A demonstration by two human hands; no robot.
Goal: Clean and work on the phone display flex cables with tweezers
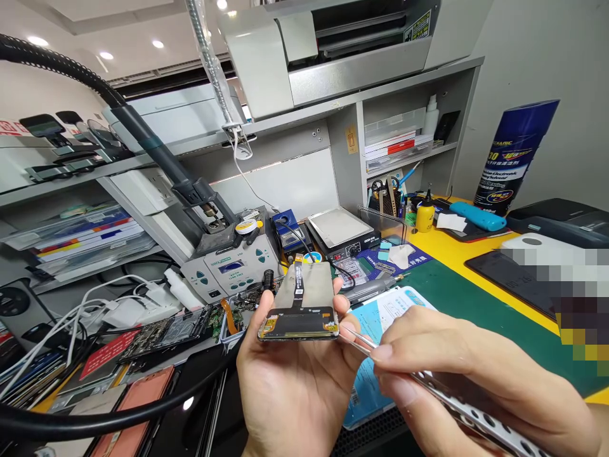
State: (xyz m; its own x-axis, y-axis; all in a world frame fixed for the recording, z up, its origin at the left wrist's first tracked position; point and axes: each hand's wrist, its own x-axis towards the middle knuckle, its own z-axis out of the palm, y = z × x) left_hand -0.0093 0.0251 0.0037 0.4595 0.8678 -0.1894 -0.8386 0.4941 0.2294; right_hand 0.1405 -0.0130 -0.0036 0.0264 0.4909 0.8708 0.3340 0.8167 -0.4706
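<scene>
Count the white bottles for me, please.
2: one white bottle stands on the right-hand shelf; a tilted bottle sits left of the grey machine. More may be hidden in the clutter.

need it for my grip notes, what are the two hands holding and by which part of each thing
Left hand: phone display assembly, by its side edges. Right hand: metal tweezers, pinched just behind the tips
</scene>
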